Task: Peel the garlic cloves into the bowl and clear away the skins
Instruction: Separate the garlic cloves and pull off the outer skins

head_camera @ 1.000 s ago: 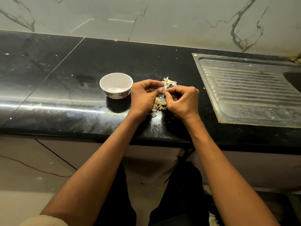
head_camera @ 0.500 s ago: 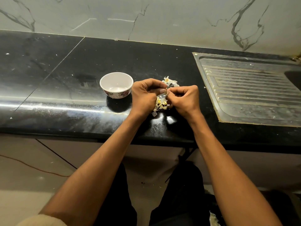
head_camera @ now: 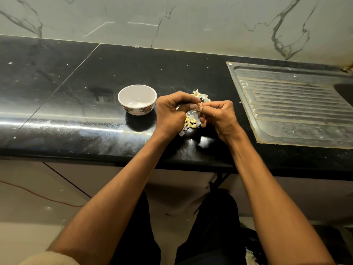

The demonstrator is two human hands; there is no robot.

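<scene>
A garlic clove [head_camera: 198, 109] is pinched between the curled fingers of the left hand [head_camera: 172, 113] and right hand [head_camera: 219, 116], above the cloves [head_camera: 191, 122] heaped on the counter [head_camera: 76, 92]. The bowl [head_camera: 137, 99] stands just left of the left hand, and skins [head_camera: 200, 95] lie behind the hands.

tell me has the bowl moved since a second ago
No. The bowl sits at the same spot on the counter, just left of the left hand and equally far from the drainboard.
</scene>
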